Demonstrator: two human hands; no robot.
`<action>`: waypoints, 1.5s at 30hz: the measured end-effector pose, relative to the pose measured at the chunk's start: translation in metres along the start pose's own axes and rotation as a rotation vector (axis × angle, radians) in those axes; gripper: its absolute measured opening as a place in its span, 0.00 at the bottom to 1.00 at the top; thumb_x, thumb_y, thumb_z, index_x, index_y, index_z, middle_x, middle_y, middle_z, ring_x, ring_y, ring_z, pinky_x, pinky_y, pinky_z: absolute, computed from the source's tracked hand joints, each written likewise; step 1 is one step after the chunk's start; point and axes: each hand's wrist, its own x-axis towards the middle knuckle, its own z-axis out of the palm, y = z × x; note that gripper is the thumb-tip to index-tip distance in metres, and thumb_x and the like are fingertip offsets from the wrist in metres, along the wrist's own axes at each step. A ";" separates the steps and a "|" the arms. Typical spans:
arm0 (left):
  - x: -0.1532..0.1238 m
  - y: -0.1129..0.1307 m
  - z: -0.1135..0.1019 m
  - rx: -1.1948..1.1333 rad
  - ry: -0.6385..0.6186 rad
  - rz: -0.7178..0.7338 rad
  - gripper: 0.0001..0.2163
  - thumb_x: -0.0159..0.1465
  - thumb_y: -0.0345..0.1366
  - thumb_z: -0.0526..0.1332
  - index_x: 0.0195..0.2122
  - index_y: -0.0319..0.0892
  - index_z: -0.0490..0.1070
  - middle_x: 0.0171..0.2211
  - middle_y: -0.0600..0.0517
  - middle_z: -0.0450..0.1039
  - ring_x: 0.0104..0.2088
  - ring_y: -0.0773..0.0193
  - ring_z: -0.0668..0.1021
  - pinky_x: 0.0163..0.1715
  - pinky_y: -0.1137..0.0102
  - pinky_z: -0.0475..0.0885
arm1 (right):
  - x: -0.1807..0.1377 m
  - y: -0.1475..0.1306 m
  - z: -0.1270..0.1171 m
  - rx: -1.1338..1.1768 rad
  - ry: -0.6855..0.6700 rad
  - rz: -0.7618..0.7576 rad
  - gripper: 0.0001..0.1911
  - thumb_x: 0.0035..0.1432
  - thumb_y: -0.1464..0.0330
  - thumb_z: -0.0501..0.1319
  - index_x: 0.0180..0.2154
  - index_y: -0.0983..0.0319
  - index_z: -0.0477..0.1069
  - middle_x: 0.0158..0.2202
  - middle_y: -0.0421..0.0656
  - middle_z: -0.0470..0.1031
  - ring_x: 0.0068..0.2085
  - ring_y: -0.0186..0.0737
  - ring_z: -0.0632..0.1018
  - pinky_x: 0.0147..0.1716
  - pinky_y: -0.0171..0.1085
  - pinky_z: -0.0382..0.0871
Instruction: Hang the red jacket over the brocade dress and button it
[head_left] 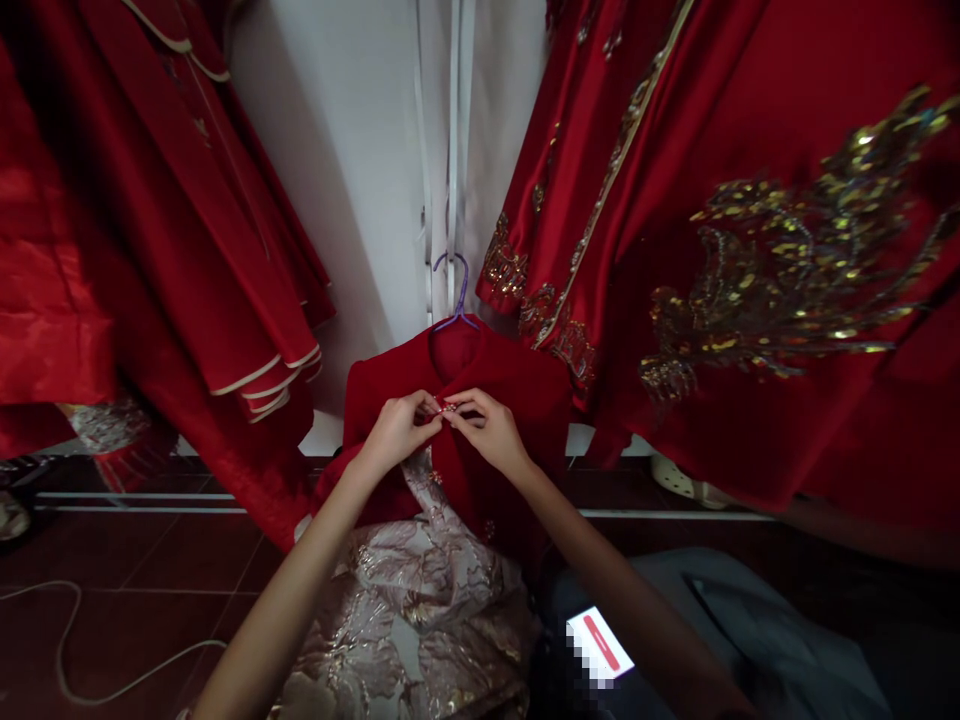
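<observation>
A red jacket (536,400) hangs in front of me on a purple hanger (462,290). At its front, just below the neckline, the fingertips of both hands pinch around a small shiny ornate button (448,408). My left hand (397,432) grips from the left side and my right hand (491,428) from the right, so the fingers partly cover the button and the cloth edges. Lower down, another gold button (436,478) shows on the jacket. Inside and beneath it hangs a pale gold brocade dress (442,575), its skirt spread toward me.
Red garments with cream trim (217,250) hang at left. At right hangs a red garment with gold sequin embroidery (795,270). A metal rail (150,508) runs low across the dark tiled floor, near a white cable (75,640). A lit phone-like screen (600,645) lies lower right.
</observation>
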 end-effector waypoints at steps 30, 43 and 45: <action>-0.031 -0.006 0.009 0.133 -0.091 0.135 0.29 0.54 0.26 0.58 0.57 0.51 0.57 0.49 0.49 0.62 0.49 0.58 0.67 0.51 0.61 0.62 | 0.009 0.023 0.008 -0.147 0.090 -0.066 0.11 0.50 0.73 0.53 0.38 0.60 0.58 0.36 0.42 0.65 0.38 0.37 0.70 0.40 0.37 0.65; -0.102 -0.062 -0.028 0.235 -0.067 -0.190 0.10 0.59 0.44 0.55 0.33 0.43 0.66 0.28 0.54 0.69 0.30 0.65 0.72 0.34 0.72 0.66 | -0.090 -0.008 0.006 -0.456 -0.089 -0.080 0.29 0.42 0.77 0.56 0.50 0.60 0.59 0.48 0.50 0.61 0.51 0.50 0.65 0.50 0.50 0.62; -0.098 -0.048 -0.041 0.196 -0.107 -0.184 0.11 0.61 0.44 0.52 0.29 0.43 0.64 0.23 0.56 0.64 0.25 0.68 0.68 0.30 0.74 0.64 | -0.096 -0.003 0.005 -0.501 -0.102 -0.065 0.33 0.42 0.77 0.56 0.53 0.60 0.57 0.49 0.51 0.60 0.51 0.51 0.65 0.50 0.52 0.62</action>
